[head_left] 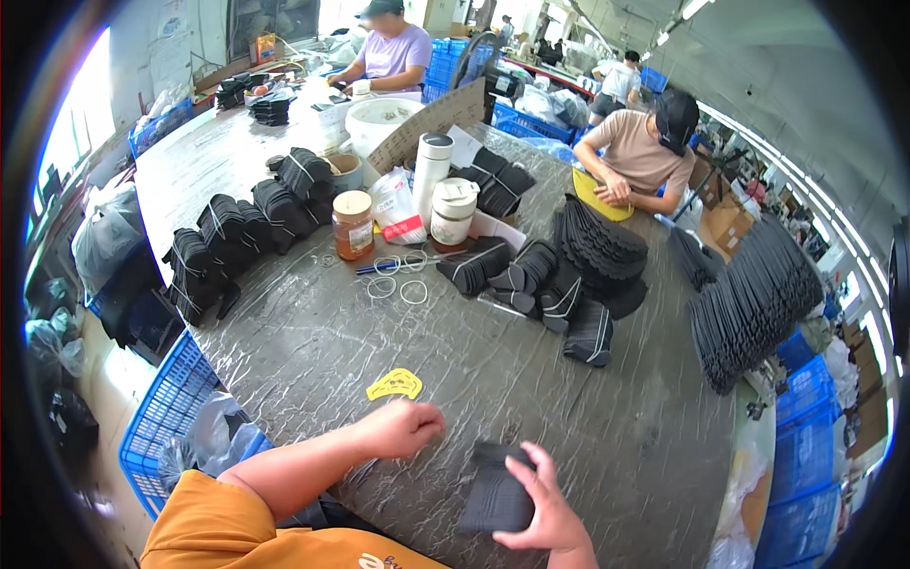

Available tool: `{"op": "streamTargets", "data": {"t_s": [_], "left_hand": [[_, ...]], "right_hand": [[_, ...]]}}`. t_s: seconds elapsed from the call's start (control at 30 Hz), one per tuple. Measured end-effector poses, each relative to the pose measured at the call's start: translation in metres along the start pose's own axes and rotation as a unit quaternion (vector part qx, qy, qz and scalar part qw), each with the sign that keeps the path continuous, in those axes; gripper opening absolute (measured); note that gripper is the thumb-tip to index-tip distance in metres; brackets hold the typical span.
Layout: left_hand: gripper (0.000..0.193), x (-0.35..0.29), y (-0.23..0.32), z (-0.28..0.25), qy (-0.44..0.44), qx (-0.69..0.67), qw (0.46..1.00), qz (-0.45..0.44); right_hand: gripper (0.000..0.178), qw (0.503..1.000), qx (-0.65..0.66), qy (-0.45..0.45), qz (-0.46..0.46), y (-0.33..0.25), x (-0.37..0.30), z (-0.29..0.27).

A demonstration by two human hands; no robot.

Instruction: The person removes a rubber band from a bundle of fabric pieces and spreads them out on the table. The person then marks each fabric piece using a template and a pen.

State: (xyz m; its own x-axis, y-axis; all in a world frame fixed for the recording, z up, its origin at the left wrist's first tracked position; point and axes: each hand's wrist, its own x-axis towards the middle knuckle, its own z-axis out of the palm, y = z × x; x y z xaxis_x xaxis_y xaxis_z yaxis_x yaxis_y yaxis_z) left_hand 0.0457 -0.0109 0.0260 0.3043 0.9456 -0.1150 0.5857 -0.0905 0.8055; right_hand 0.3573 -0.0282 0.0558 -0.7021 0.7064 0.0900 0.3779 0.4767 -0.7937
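Note:
My right hand (548, 498) grips a stack of thin black pieces (498, 498) by its right side, thumb and fingers spread around the edge, low over the table near me. To its left, my left hand (409, 429) is curled closed above the table. Whatever its fingers may hold is hidden. Just beyond that hand lies a flat yellow shaped piece (395, 384) with dark marks. Several pale rubber bands (413, 292) lie farther out, near a blue pen (379, 269).
Banded black bundles (223, 223) line the left, others (590, 332) the middle right, with a tall row (754, 303) at right. A jar (354, 228), bottle (432, 171) and cup (453, 213) stand mid-table. Two co-workers sit across. A blue basket (156, 417) stands at left.

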Motion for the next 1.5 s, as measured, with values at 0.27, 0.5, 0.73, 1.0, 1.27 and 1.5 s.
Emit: {"op": "streamTargets", "data": {"t_s": [0.27,0.5,0.73,1.0,1.27,1.5], "left_hand": [[0.035,0.054,-0.011,-0.073,0.266,0.299,0.915,0.045],[0.061,0.121,0.001,0.018,0.120,0.028,0.964,0.235],[0.087,0.178,0.001,0.051,0.023,0.165,0.956,0.242],[0.096,0.159,0.016,0.031,0.050,0.056,0.965,0.251],[0.099,0.128,0.003,0.057,-0.048,0.065,0.971,0.225],[0.042,0.024,0.023,0.019,0.151,0.146,0.967,0.146]], "right_hand": [[0.116,0.985,-0.143,0.094,0.007,0.026,0.061,-0.006],[0.125,0.992,-0.109,0.038,0.055,0.059,0.082,-0.008],[0.142,0.974,-0.153,0.124,0.108,0.079,0.075,0.014],[0.151,0.962,-0.210,0.152,0.082,0.096,0.074,0.012],[0.155,0.953,-0.247,0.054,0.167,0.078,0.065,0.013],[0.073,0.919,-0.016,0.388,-0.061,0.013,0.036,-0.021]]}}
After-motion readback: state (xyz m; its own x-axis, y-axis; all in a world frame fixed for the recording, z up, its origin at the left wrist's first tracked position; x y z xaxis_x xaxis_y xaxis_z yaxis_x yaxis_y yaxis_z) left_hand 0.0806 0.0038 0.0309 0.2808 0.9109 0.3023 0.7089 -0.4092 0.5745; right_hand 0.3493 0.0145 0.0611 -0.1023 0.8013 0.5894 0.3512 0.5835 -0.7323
